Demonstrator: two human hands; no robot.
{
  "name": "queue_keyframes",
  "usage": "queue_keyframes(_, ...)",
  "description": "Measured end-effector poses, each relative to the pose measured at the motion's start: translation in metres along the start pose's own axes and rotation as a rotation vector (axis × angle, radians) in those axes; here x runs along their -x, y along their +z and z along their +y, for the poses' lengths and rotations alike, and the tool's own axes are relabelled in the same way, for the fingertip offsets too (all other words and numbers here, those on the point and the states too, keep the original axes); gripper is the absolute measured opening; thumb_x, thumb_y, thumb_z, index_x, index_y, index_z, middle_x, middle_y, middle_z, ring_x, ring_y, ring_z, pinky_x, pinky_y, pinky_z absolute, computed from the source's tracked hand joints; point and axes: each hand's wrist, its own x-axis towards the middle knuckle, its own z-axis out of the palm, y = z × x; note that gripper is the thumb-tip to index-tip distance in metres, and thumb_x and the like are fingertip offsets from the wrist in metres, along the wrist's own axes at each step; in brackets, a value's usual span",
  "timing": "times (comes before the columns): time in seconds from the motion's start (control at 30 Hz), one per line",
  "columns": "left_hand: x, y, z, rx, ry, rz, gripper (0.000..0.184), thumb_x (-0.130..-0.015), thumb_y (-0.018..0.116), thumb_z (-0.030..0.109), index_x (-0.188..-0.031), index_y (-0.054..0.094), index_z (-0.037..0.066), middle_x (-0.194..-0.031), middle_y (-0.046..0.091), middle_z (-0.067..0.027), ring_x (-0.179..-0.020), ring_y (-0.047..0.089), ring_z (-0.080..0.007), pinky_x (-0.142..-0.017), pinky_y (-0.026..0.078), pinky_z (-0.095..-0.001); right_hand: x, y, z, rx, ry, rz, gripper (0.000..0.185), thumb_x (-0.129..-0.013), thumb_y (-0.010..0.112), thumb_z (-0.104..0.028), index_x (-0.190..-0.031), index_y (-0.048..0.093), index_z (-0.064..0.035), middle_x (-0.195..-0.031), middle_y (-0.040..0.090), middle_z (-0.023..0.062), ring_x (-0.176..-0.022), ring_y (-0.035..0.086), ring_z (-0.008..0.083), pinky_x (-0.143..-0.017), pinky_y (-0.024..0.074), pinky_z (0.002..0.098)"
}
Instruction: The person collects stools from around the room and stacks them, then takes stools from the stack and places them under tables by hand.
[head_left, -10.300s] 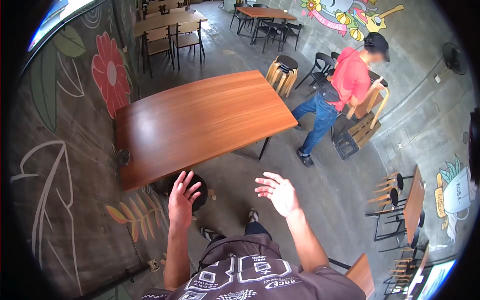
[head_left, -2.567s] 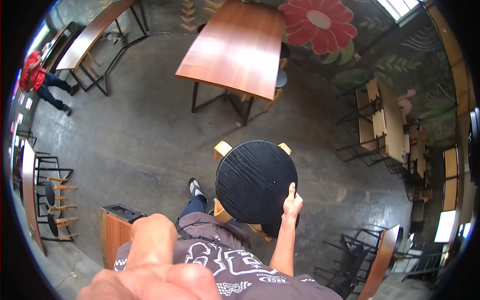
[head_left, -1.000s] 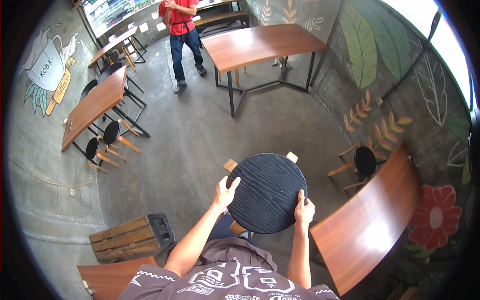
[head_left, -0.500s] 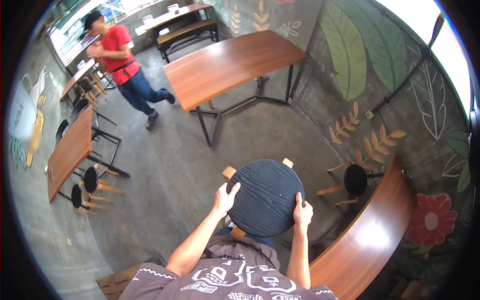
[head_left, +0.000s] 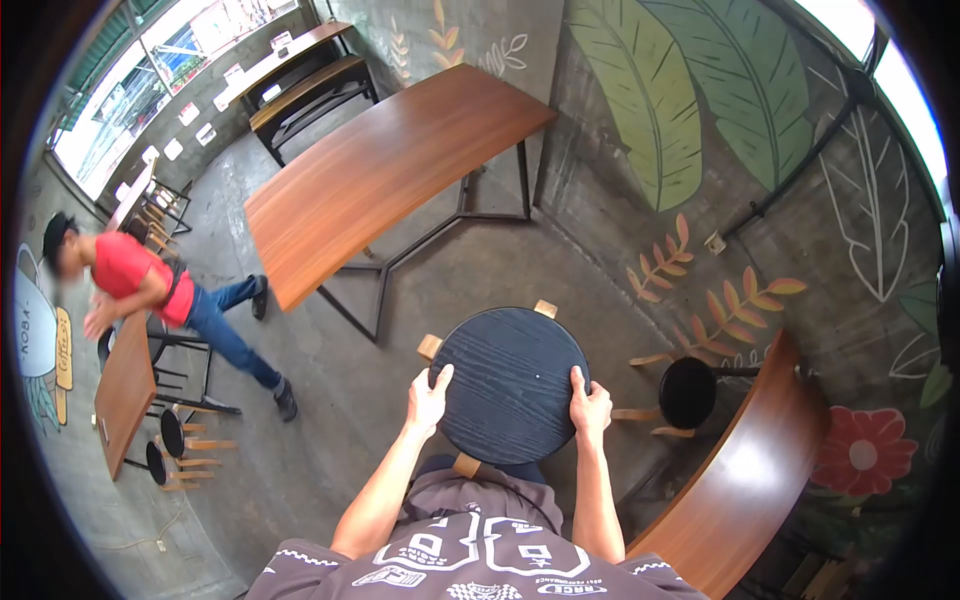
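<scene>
A round stool with a black wood-grained seat (head_left: 510, 388) is in front of my body, its light wooden leg tops showing at the rim. My left hand (head_left: 427, 400) grips the seat's left edge, thumb on top. On the opposite edge my right hand (head_left: 590, 402) is closed the same way. The fingers under the seat are hidden. Ahead, beyond the stool, stands a long brown table (head_left: 390, 180) with black metal legs.
A person in a red shirt (head_left: 130, 275) strides at the left, by a smaller table (head_left: 127, 390) with stools (head_left: 173, 433). At the right, another black-topped stool (head_left: 687, 392) stands beside a shiny brown table (head_left: 735, 480). A bench (head_left: 310, 92) is at the back.
Since a second ago my view has turned right and closer to the long table. The person in red has moved left and nearer. Both my hands have kept their hold on the stool.
</scene>
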Motion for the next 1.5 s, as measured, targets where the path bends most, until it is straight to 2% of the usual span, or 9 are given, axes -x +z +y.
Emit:
queue_keyframes(0.17, -0.048, 0.068, 0.060, 0.135, -0.055, 0.044, 0.043, -0.095, 0.063, 0.037, -0.104, 0.062, -0.005, -0.094, 0.067, -0.0083, -0.084, 0.058, -0.0134, -0.076, 0.050, -0.0301, -0.099, -0.007, -0.041, 0.038, -0.077, 0.010, 0.069, -0.083, 0.058, -0.068, -0.083, 0.066, 0.0006, -0.084, 0.069, 0.0208, -0.088, 0.067, 0.0364, -0.082, 0.0486, 0.0446)
queue_keyframes(0.6, -0.208, 0.163, 0.073, 0.237, -0.069, 0.154, 0.042, -0.097, 0.061, 0.037, -0.106, 0.061, -0.004, -0.092, 0.066, -0.0060, -0.083, 0.056, -0.0119, -0.077, 0.047, -0.0282, -0.289, 0.023, -0.168, 0.213, -0.200, -0.067, 0.078, -0.081, 0.054, -0.073, -0.090, 0.070, 0.0020, -0.089, 0.069, 0.0243, -0.093, 0.066, 0.0415, -0.084, 0.0492, 0.0474)
queue_keyframes(0.8, -0.306, 0.185, 0.104, 0.087, -0.184, 0.129, 0.048, -0.094, 0.063, 0.042, -0.103, 0.063, -0.005, -0.088, 0.068, -0.0114, -0.082, 0.061, -0.0149, -0.076, 0.050, -0.0334, -0.368, 0.053, -0.217, 0.321, -0.176, -0.065, 0.078, -0.081, 0.052, -0.075, -0.092, 0.070, 0.0008, -0.091, 0.069, 0.0242, -0.096, 0.064, 0.0428, -0.085, 0.0483, 0.0494)
queue_keyframes(0.87, -0.338, 0.195, 0.118, 0.034, -0.109, 0.211, 0.051, -0.093, 0.064, 0.045, -0.104, 0.063, -0.005, -0.090, 0.069, -0.0135, -0.082, 0.062, -0.0166, -0.076, 0.051, -0.0344, -0.404, 0.075, -0.230, 0.282, -0.208, -0.079, 0.080, -0.082, 0.051, -0.075, -0.091, 0.069, 0.0022, -0.092, 0.068, 0.0255, -0.097, 0.063, 0.0435, -0.085, 0.0475, 0.0507)
queue_keyframes(1.07, -0.414, 0.187, 0.143, -0.004, -0.264, 0.081, 0.058, -0.092, 0.061, 0.049, -0.113, 0.061, -0.005, -0.098, 0.070, -0.0146, -0.091, 0.064, -0.0187, -0.082, 0.050, -0.0329, -0.471, 0.116, -0.275, 0.143, -0.248, -0.184, 0.076, -0.084, 0.057, -0.068, -0.087, 0.066, 0.0071, -0.085, 0.067, 0.0271, -0.090, 0.064, 0.0452, -0.081, 0.0476, 0.0500)
queue_keyframes(1.2, -0.464, 0.189, 0.131, -0.015, -0.325, 0.029, 0.073, -0.087, 0.061, 0.061, -0.117, 0.060, -0.004, -0.103, 0.069, -0.0148, -0.092, 0.066, -0.0213, -0.082, 0.051, -0.0329, -0.517, 0.141, -0.302, 0.123, -0.361, -0.239, 0.073, -0.083, 0.062, -0.066, -0.085, 0.065, 0.0069, -0.081, 0.066, 0.0254, -0.083, 0.065, 0.0401, -0.078, 0.0479, 0.0461)
queue_keyframes(1.3, -0.490, 0.196, 0.127, -0.034, -0.538, -0.101, 0.078, -0.083, 0.063, 0.065, -0.121, 0.059, -0.003, -0.105, 0.068, -0.0159, -0.091, 0.068, -0.0226, -0.076, 0.055, -0.0352, -0.560, 0.168, -0.316, 0.137, -0.414, -0.318, 0.073, -0.080, 0.065, -0.066, -0.077, 0.061, 0.0063, -0.075, 0.063, 0.0237, -0.074, 0.062, 0.0351, -0.072, 0.0469, 0.0438)
queue_keyframes(1.37, -0.502, 0.208, 0.104, 0.041, -0.576, -0.057, 0.078, -0.083, 0.062, 0.065, -0.121, 0.058, -0.004, -0.105, 0.068, -0.0158, -0.092, 0.068, -0.0227, -0.074, 0.056, -0.0364, -0.589, 0.188, -0.325, 0.298, -0.388, -0.474, 0.067, -0.083, 0.066, -0.061, -0.080, 0.062, 0.0056, -0.073, 0.063, 0.0195, -0.071, 0.062, 0.0259, -0.069, 0.0468, 0.0406)
queue_keyframes(1.5, -0.543, 0.230, 0.064, 0.127, -0.665, 0.014, 0.079, -0.084, 0.062, 0.064, -0.123, 0.058, -0.004, -0.106, 0.068, -0.0149, -0.093, 0.068, -0.0230, -0.073, 0.058, -0.0396, -0.657, 0.254, -0.320, 0.411, -0.511, -0.518, 0.070, -0.081, 0.065, -0.065, -0.082, 0.062, 0.0050, -0.083, 0.064, 0.0284, -0.083, 0.063, 0.0454, -0.075, 0.0483, 0.0475)
